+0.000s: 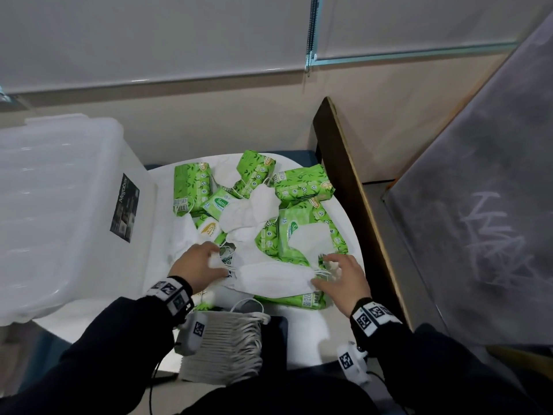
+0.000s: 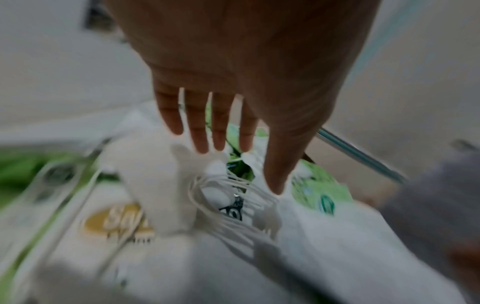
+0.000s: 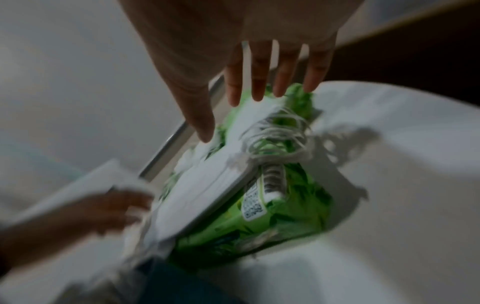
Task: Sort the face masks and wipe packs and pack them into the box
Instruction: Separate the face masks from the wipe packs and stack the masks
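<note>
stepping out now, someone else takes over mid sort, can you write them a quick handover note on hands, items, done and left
Left hand: open, fingers straight, at the left end of a small mask bundle.
Right hand: open, at the bundle's right ear loops.
Things: wipe packs and loose masks mixed on the white table; clear box at left.
Done: a mask stack gathered at the near edge.
Left: finish sorting, then pack. The box's contents cannot be made out.

Head overhead; wrists close, forward-facing.
</note>
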Demonstrator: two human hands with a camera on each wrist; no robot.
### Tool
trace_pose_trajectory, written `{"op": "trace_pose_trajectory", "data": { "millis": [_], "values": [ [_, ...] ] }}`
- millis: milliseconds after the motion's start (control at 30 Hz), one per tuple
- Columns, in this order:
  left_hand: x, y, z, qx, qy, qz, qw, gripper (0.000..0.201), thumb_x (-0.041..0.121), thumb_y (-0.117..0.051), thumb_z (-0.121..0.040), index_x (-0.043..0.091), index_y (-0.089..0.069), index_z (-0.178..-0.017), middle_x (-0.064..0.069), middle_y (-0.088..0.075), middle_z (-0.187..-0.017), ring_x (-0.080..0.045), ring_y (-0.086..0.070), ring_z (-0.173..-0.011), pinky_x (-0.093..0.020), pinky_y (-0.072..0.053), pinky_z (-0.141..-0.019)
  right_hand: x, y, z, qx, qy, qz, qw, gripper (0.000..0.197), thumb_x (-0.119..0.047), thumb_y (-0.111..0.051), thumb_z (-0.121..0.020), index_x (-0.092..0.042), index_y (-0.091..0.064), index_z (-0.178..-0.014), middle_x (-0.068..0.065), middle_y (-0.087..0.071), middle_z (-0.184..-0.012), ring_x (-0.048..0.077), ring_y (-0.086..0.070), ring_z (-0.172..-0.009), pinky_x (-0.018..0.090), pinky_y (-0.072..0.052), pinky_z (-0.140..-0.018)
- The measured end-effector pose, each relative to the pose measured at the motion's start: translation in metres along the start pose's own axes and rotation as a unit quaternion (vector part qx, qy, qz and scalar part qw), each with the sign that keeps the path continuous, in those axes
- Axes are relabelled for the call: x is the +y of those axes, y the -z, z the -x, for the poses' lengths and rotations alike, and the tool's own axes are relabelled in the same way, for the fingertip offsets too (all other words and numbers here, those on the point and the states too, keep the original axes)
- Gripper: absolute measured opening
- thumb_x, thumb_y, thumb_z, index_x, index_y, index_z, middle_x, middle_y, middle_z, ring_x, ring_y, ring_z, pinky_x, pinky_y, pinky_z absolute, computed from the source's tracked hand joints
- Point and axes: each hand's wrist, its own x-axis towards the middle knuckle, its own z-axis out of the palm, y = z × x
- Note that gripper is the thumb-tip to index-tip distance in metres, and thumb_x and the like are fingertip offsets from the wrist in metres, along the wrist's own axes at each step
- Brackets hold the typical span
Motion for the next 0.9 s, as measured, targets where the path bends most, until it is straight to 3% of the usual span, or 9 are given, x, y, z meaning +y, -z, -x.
{"op": "trace_pose_trajectory", "data": {
  "millis": [100, 167, 300, 400, 567, 700, 767, 833, 900],
  "values": [
    [0.027, -0.001, 0.001, -0.029, -0.209, -0.124, 0.970, 0.068, 0.051, -0.079, -0.068, 0.036, -0.050, -0.127, 0.008, -0.051, -0.128, -0.018, -0.054, -0.114, -0.036, -0.049, -0.095, -0.019, -0.007, -0.006, -0.107, 0.171, 0.190, 0.961, 0.075, -0.046, -0.081, -0.074, -0.030, -0.049, -0.140, -0.008, -0.045, -0.140, 0.014, -0.041, -0.129, 0.034, -0.036, -0.111],
    [0.046, -0.009, -0.002, -0.079, -0.302, -0.193, 0.930, 0.070, 0.053, -0.079, -0.068, 0.035, -0.045, -0.126, 0.006, -0.050, -0.130, -0.020, -0.052, -0.114, -0.038, -0.049, -0.092, -0.029, -0.018, -0.013, -0.150, 0.213, 0.292, 0.920, 0.087, -0.045, -0.078, -0.074, -0.027, -0.040, -0.149, -0.004, -0.041, -0.146, 0.021, -0.038, -0.133, 0.039, -0.033, -0.114],
    [0.069, -0.023, -0.008, -0.117, -0.360, -0.347, 0.858, 0.072, 0.048, -0.083, -0.071, 0.027, -0.041, -0.126, -0.001, -0.048, -0.129, -0.026, -0.055, -0.107, -0.042, -0.052, -0.081, -0.034, -0.035, -0.022, -0.178, 0.220, 0.390, 0.876, 0.089, -0.042, -0.078, -0.073, -0.023, -0.035, -0.149, 0.001, -0.044, -0.139, 0.028, -0.044, -0.126, 0.046, -0.035, -0.110],
    [0.073, -0.028, -0.012, -0.110, -0.367, -0.388, 0.838, 0.064, 0.039, -0.079, -0.079, 0.020, -0.039, -0.126, -0.006, -0.046, -0.124, -0.031, -0.057, -0.102, -0.040, -0.047, -0.065, -0.033, -0.038, -0.025, -0.183, 0.209, 0.411, 0.868, 0.081, -0.040, -0.077, -0.074, -0.023, -0.040, -0.143, 0.002, -0.045, -0.135, 0.028, -0.045, -0.124, 0.046, -0.038, -0.105],
    [0.066, -0.029, -0.018, -0.105, -0.369, -0.360, 0.850, 0.064, 0.036, -0.078, -0.076, 0.021, -0.039, -0.124, -0.005, -0.046, -0.124, -0.030, -0.056, -0.103, -0.043, -0.051, -0.070, -0.033, -0.039, -0.033, -0.201, 0.189, 0.381, 0.882, 0.087, -0.041, -0.078, -0.073, -0.024, -0.037, -0.148, 0.002, -0.044, -0.137, 0.026, -0.045, -0.125, 0.042, -0.041, -0.104],
    [0.055, -0.018, -0.027, -0.106, -0.353, -0.253, 0.894, 0.065, 0.061, -0.076, -0.071, 0.031, -0.043, -0.118, 0.003, -0.051, -0.123, -0.022, -0.055, -0.102, -0.039, -0.048, -0.083, -0.053, -0.030, -0.040, -0.219, 0.165, 0.357, 0.893, 0.102, -0.068, -0.076, -0.066, -0.029, -0.035, -0.151, -0.004, -0.046, -0.137, 0.022, -0.046, -0.125, 0.044, -0.041, -0.106],
    [0.050, 0.002, -0.039, -0.077, -0.308, -0.135, 0.938, 0.050, 0.064, -0.071, -0.077, 0.035, -0.048, -0.110, 0.008, -0.053, -0.115, -0.017, -0.056, -0.097, -0.036, -0.048, -0.082, -0.076, -0.022, -0.056, -0.205, 0.121, 0.264, 0.935, 0.087, -0.068, -0.074, -0.072, -0.031, -0.046, -0.145, -0.007, -0.052, -0.129, 0.016, -0.052, -0.115, 0.037, -0.045, -0.098],
    [0.045, 0.027, -0.061, -0.034, -0.240, -0.025, 0.970, 0.027, 0.049, -0.070, -0.087, 0.031, -0.058, -0.103, 0.007, -0.058, -0.107, -0.016, -0.060, -0.092, -0.033, -0.049, -0.079, -0.102, -0.019, -0.084, -0.157, 0.054, 0.148, 0.975, 0.054, -0.049, -0.074, -0.085, -0.026, -0.059, -0.132, -0.005, -0.061, -0.115, 0.015, -0.061, -0.100, 0.031, -0.050, -0.084],
    [0.041, 0.052, -0.092, 0.027, -0.157, 0.062, 0.985, 0.011, 0.034, -0.070, -0.091, 0.027, -0.063, -0.098, 0.005, -0.065, -0.103, -0.017, -0.064, -0.088, -0.028, -0.049, -0.071, -0.126, -0.026, -0.121, -0.103, -0.042, 0.028, 0.993, 0.032, -0.027, -0.070, -0.092, -0.019, -0.065, -0.122, 0.001, -0.067, -0.103, 0.024, -0.068, -0.095, 0.036, -0.056, -0.081]
  ]
}}
